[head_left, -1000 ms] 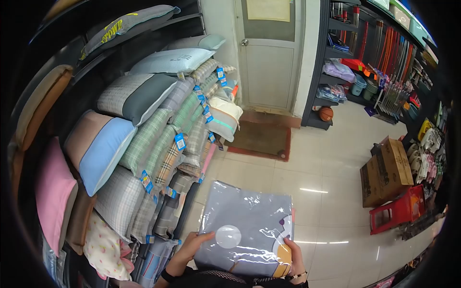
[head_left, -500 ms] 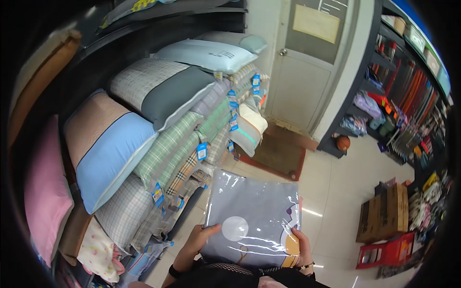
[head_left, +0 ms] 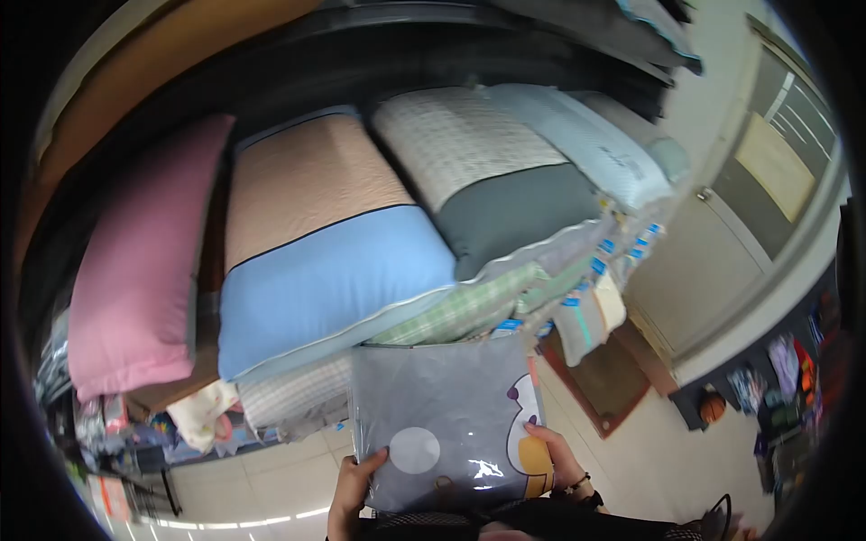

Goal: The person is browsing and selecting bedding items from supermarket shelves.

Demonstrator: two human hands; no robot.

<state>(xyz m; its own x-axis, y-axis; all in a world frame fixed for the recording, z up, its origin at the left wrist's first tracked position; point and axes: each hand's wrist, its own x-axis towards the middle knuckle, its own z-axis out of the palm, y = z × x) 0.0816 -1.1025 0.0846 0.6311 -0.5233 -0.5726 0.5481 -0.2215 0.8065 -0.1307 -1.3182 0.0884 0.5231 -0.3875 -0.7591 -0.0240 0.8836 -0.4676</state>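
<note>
With fingers clamped on its two sides, our left hand (head_left: pixel 353 485) and right hand (head_left: pixel 563 456) held a gray plastic-wrapped package (head_left: pixel 428 392) low before us — near a blue-and-tan pillow (head_left: pixel 334 293), with a pink pillow (head_left: pixel 144 279) farther left and a door (head_left: pixel 713 266) beyond a floor mat (head_left: pixel 595 379) at right.

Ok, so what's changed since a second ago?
The view has swung left toward the pillows: the door now sits further right, and the cardboard box and red stool have left view. The left hand and right hand still hold the grey packet.
</note>
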